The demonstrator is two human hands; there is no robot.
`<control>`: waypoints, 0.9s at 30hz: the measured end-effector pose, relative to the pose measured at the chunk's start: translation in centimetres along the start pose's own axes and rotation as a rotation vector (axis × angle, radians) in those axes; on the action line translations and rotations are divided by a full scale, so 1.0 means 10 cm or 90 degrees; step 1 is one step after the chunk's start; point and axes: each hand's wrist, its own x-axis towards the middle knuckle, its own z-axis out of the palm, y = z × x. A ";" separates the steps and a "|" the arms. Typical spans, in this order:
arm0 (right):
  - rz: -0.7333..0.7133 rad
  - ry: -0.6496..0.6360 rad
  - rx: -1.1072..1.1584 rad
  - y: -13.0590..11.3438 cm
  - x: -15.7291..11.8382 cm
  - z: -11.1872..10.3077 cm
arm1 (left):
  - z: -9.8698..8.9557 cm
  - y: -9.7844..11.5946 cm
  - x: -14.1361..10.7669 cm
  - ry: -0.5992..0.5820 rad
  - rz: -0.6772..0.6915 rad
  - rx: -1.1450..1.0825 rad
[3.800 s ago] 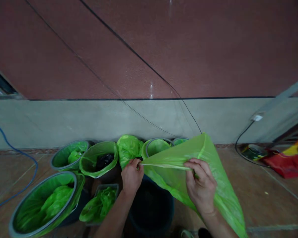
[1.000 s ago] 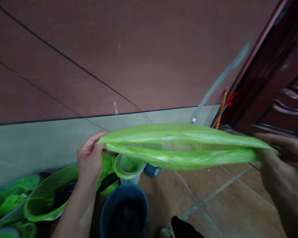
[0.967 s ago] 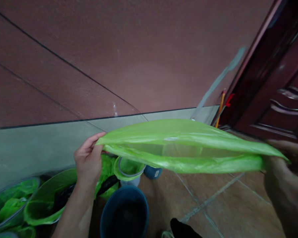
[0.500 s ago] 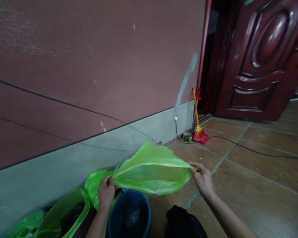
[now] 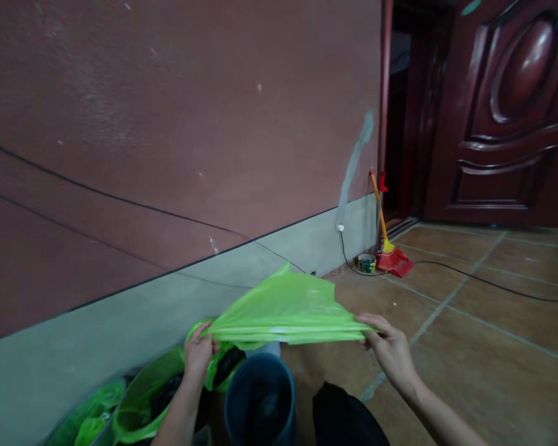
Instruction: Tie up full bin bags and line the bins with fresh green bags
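Observation:
A bright green plastic bag (image 5: 288,310) is stretched sideways between my two hands, its near edge pulled into a nearly straight band. My left hand (image 5: 199,356) pinches its left end, and my right hand (image 5: 390,350) grips the right end with fingers closed. Below the bag stands a dark blue bucket (image 5: 260,396), its open top facing up and no liner visible at its rim. Left of it, a bin lined with green plastic (image 5: 144,396) holds something dark.
Another green-lined bin (image 5: 88,415) sits at the lower left by the wall. A red dustpan (image 5: 394,260), a yellow-handled broom (image 5: 382,214) and a small tin (image 5: 366,263) stand near the doorway. A black cable (image 5: 483,282) crosses the tiled floor.
The bag's mouth, spread wide before, is now drawn nearly flat between my hands. The view has shifted a little, showing more of the bins at the lower left.

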 end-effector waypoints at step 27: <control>-0.434 -0.537 -0.332 0.14 -1.02 0.77 | -0.87 0.83 0.33 0.054 -0.039 -0.491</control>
